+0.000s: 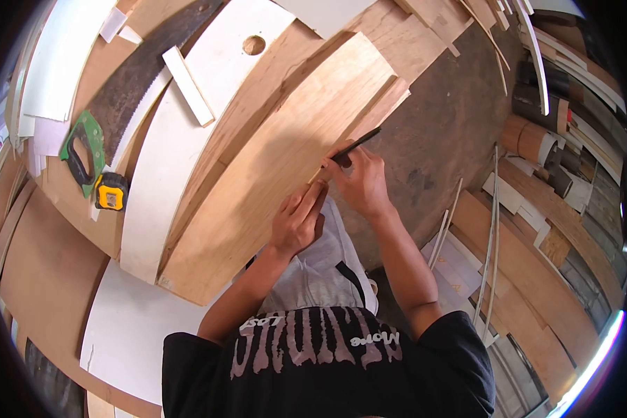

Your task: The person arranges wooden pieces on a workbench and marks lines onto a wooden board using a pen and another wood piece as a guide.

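A long light-brown wooden board lies across the stack in front of me. At its near right edge, my left hand has its fingers together on a small thin piece at the board's edge, too small to make out. Just to its right, my right hand grips a dark pencil-like stick, whose upper end points up and right. The stick's lower end is close to my left fingertips. Whether it touches the board cannot be seen clearly.
A green-handled saw and a yellow tape measure lie at left. A white board with a round hole and a short white strip are beside the wooden board. Long planks lie at right.
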{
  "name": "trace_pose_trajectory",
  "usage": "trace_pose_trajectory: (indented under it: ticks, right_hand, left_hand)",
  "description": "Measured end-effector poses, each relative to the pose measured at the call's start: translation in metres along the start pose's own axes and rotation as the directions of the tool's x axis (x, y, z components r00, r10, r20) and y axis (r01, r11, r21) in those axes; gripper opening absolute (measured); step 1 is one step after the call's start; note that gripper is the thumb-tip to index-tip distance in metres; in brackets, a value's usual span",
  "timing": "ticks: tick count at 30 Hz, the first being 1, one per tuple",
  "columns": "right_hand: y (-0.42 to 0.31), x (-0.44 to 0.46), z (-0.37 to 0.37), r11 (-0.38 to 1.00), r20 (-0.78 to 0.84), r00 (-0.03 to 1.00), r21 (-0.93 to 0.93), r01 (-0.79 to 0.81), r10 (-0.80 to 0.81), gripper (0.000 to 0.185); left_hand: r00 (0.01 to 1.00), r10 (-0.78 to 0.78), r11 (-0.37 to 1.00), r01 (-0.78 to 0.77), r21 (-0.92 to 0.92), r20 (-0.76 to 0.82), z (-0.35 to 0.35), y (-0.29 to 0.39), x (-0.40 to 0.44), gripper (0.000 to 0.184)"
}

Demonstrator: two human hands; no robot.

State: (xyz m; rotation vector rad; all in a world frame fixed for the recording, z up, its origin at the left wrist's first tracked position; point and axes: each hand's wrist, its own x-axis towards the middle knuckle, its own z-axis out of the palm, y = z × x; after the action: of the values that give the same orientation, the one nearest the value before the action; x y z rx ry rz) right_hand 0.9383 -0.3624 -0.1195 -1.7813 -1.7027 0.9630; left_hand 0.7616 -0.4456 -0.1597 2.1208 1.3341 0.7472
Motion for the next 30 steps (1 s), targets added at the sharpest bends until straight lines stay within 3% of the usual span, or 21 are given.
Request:
trace_pose_trajectory:
  ticks: [5,7,16,25,30]
  right_hand:
    - [-0.004,-0.001,-0.002,0.993,-0.081,0.994,0.103,-0.058,0.067,0.014]
    - [-0.001,0.001,-0.004,0.989,-0.206,0.971,0.11,-0.102,0.123,0.015]
    - [0.017,-0.007,-0.008,0.944,-0.177,0.946,0.241,-0.225,0.271,0.019]
    - [0.026,-0.005,0.002,0.951,-0.238,0.948,0.273,-0.144,0.212,0.014]
    - [0.021,-0.001,-0.003,0.964,-0.217,0.957,0.224,-0.144,0.194,0.014]
  left_hand:
    - [1.0,0.026,0.998,-0.026,0.049,-0.012,0.002,-0.001,-0.001,0.042]
    - [0.999,0.033,0.999,-0.032,0.044,-0.015,0.001,-0.001,0.001,0.04]
    - [0.997,0.062,0.998,-0.061,0.011,-0.05,-0.003,-0.001,0.007,0.037]
    - [0.998,0.064,0.998,-0.063,0.03,-0.031,-0.005,0.0,0.01,0.033]
    - [0.99,0.058,0.997,-0.051,0.058,-0.131,0.002,0.002,0.013,0.018]
